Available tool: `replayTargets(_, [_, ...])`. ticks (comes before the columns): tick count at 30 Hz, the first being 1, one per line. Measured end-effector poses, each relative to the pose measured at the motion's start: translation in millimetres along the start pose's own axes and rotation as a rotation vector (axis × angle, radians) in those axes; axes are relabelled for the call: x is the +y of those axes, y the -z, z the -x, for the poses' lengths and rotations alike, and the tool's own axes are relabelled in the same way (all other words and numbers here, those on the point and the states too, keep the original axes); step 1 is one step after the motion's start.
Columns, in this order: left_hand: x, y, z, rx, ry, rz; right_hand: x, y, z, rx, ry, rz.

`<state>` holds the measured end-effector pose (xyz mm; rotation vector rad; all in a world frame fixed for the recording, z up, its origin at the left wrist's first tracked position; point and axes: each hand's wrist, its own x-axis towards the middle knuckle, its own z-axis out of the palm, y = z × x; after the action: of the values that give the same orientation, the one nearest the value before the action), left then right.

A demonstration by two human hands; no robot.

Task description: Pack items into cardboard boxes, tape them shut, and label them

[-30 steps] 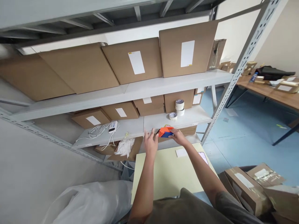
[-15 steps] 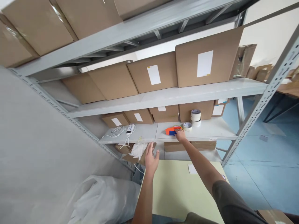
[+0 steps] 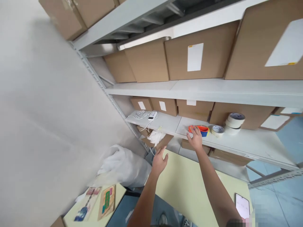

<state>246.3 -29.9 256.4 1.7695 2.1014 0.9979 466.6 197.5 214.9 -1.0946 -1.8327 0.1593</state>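
Note:
An orange and blue object (image 3: pixel 204 130), which looks like a tape dispenser, lies on the middle shelf. My right hand (image 3: pixel 195 138) is at its left end, fingers spread and over its orange part. My left hand (image 3: pixel 159 162) hangs in the air above the left edge of the pale yellow table (image 3: pixel 178 176), fingers apart and holding nothing. To the right of the dispenser lies a roll of tape (image 3: pixel 217 130), beside a stack of white tape rolls (image 3: pixel 234 123).
Cardboard boxes (image 3: pixel 195 108) line the shelves. A power strip (image 3: pixel 152 115) with white cables sits left on the shelf. A phone (image 3: pixel 242 205) lies on the table. A large white bag (image 3: pixel 125 165) stands by the wall.
The view has turned, showing more wall and a second table at lower left. My right hand has shifted to the dispenser's left end, its fingers more spread. My left hand stays raised and open.

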Motion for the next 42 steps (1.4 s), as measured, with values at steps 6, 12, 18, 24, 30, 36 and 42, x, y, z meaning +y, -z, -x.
replayTargets(6, [-43,16.3,33,-0.009,0.031,-0.111,-45,-33,70,-0.207,-0.082,-0.212])
replayTargets(12, [-99,50.5,83,0.011,0.177,-0.092,-94,-63,170,-0.508,-0.176,-0.314])
replayTargets(18, [-171,103.7,148,0.038,0.267,-0.032,-180,-93,228,-0.685,-0.129,-0.336])
replayTargets(24, [-265,164.7,229,0.124,0.38,0.04,-297,-143,264,-0.784,-0.016,-0.289])
replayTargets(30, [-359,224.6,315,0.169,0.532,0.097,-413,-208,322,-0.858,0.069,-0.244])
replayTargets(36, [-428,276.6,378,0.291,0.657,0.107,-498,-264,360,-0.988,0.13,-0.218])
replayTargets(42, [-474,279.0,413,0.321,0.766,0.187,-522,-314,396,-1.117,0.182,-0.158])
